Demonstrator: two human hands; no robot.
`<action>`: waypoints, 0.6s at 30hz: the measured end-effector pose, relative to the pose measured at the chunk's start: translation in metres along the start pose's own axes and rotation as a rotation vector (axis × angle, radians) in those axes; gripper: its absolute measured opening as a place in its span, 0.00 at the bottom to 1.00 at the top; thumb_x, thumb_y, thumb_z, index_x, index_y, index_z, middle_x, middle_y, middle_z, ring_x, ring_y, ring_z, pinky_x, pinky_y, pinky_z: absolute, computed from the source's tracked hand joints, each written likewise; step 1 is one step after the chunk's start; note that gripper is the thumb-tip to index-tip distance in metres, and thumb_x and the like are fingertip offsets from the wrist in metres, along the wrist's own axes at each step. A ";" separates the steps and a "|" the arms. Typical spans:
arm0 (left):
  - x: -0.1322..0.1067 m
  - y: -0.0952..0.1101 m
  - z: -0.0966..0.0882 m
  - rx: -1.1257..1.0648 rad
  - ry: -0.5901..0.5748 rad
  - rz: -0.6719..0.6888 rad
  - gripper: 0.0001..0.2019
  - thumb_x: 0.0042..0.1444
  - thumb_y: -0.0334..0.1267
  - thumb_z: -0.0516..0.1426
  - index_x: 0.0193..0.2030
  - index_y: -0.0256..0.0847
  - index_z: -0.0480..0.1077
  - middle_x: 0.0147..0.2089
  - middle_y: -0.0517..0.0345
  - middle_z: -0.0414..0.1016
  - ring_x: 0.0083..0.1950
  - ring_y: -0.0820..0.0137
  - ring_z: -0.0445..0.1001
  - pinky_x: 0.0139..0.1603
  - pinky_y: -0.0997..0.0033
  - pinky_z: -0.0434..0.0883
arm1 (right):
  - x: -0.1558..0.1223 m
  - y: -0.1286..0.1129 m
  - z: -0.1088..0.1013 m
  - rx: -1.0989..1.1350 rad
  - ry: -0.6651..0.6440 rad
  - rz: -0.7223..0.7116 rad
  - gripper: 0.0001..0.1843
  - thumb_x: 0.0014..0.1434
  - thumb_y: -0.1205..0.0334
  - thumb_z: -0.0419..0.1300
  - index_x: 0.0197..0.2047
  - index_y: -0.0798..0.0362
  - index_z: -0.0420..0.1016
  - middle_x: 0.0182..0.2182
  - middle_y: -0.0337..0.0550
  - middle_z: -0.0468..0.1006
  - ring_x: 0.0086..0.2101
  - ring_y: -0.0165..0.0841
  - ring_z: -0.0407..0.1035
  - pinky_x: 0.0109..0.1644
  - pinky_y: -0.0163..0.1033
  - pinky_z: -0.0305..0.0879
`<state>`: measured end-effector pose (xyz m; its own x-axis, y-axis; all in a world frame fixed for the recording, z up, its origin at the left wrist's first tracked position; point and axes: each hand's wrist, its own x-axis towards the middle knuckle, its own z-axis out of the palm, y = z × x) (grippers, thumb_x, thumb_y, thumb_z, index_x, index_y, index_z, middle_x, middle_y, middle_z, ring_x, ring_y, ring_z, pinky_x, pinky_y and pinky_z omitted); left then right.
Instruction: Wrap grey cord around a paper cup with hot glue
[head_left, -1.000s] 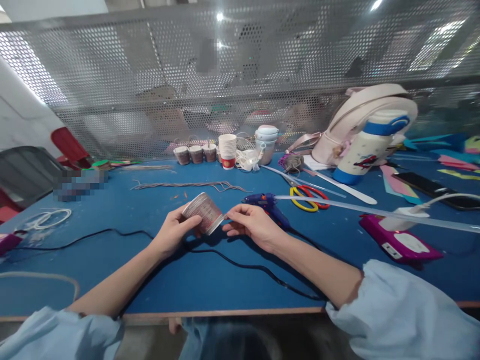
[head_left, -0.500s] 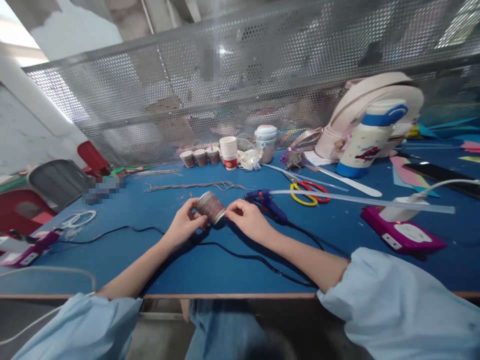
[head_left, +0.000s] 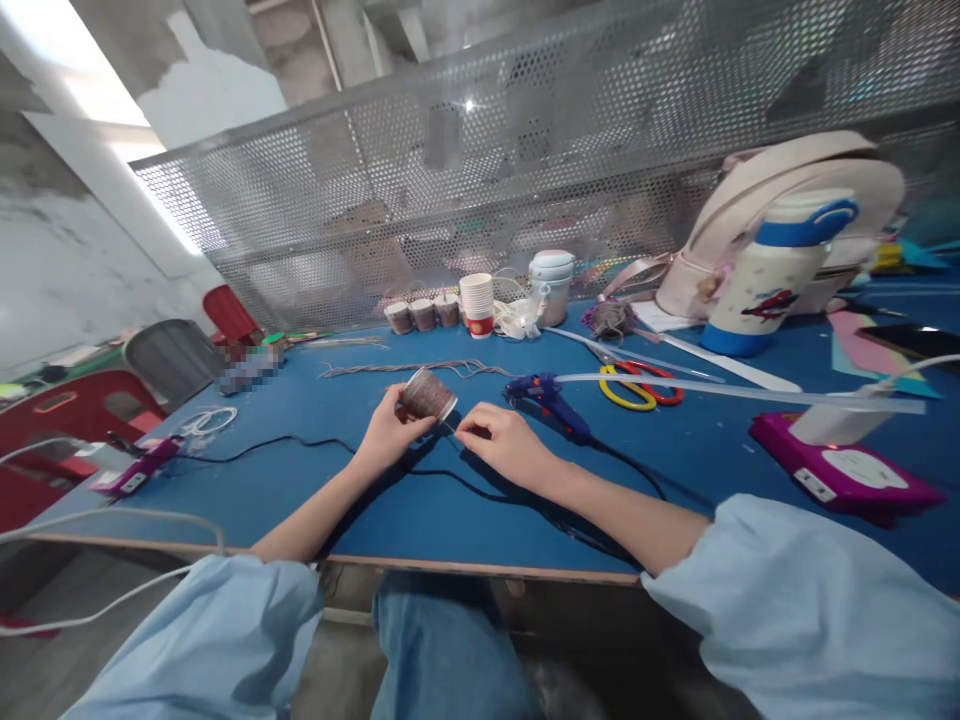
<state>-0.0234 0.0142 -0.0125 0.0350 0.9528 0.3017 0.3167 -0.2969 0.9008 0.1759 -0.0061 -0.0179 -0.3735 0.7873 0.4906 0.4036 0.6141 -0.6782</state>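
Observation:
My left hand (head_left: 386, 435) holds a small paper cup wrapped in grey-brown cord (head_left: 426, 394), tilted on its side just above the blue table (head_left: 390, 520). My right hand (head_left: 499, 440) pinches the loose end of the cord right beside the cup's rim. A blue glue gun (head_left: 551, 398) lies just behind my right hand, and its black cable (head_left: 300, 442) runs under both wrists.
Red and yellow scissors (head_left: 637, 388), a long clear glue stick (head_left: 750, 394), a purple block with a white lamp (head_left: 840, 470), a bottle (head_left: 772, 275) and a bag (head_left: 750, 215) lie to the right. Stacked cups (head_left: 477, 303) and wrapped cups (head_left: 421, 314) stand by the mesh screen. Cord strands (head_left: 405, 369) lie mid-table.
The view has swung left and upward. Both hands with the cup have lowered toward the table, and my right hand has moved slightly down from the rim, pulling the cord.

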 end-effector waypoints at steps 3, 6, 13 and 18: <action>0.003 -0.003 0.000 -0.023 0.034 0.010 0.23 0.39 0.35 0.66 0.43 0.39 0.65 0.31 0.65 0.70 0.29 0.74 0.70 0.31 0.73 0.67 | -0.003 -0.002 -0.001 -0.046 -0.042 -0.061 0.05 0.58 0.69 0.61 0.31 0.54 0.76 0.32 0.41 0.75 0.33 0.31 0.69 0.39 0.36 0.62; 0.006 -0.007 -0.002 -0.058 0.068 0.010 0.22 0.38 0.35 0.66 0.42 0.40 0.64 0.31 0.65 0.71 0.29 0.74 0.70 0.31 0.73 0.67 | -0.005 -0.003 -0.003 -0.099 -0.108 -0.139 0.06 0.60 0.69 0.59 0.33 0.54 0.76 0.34 0.43 0.76 0.34 0.32 0.70 0.40 0.36 0.62; 0.016 -0.014 -0.013 -0.195 0.148 -0.037 0.20 0.42 0.37 0.63 0.42 0.39 0.64 0.29 0.65 0.71 0.25 0.75 0.71 0.29 0.74 0.68 | -0.007 -0.022 -0.021 -0.250 -0.363 -0.477 0.12 0.61 0.54 0.60 0.31 0.52 0.77 0.30 0.43 0.77 0.33 0.34 0.69 0.43 0.39 0.60; 0.023 -0.020 -0.021 -0.343 0.186 -0.076 0.17 0.46 0.43 0.61 0.39 0.39 0.63 0.29 0.64 0.71 0.24 0.75 0.72 0.27 0.75 0.68 | -0.008 -0.026 -0.059 -0.279 -0.299 -0.360 0.21 0.67 0.53 0.49 0.27 0.51 0.74 0.28 0.43 0.76 0.32 0.34 0.68 0.41 0.39 0.59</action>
<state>-0.0484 0.0405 -0.0171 -0.1585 0.9543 0.2532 -0.0243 -0.2601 0.9653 0.2178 -0.0248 0.0284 -0.7337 0.4994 0.4607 0.3976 0.8654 -0.3048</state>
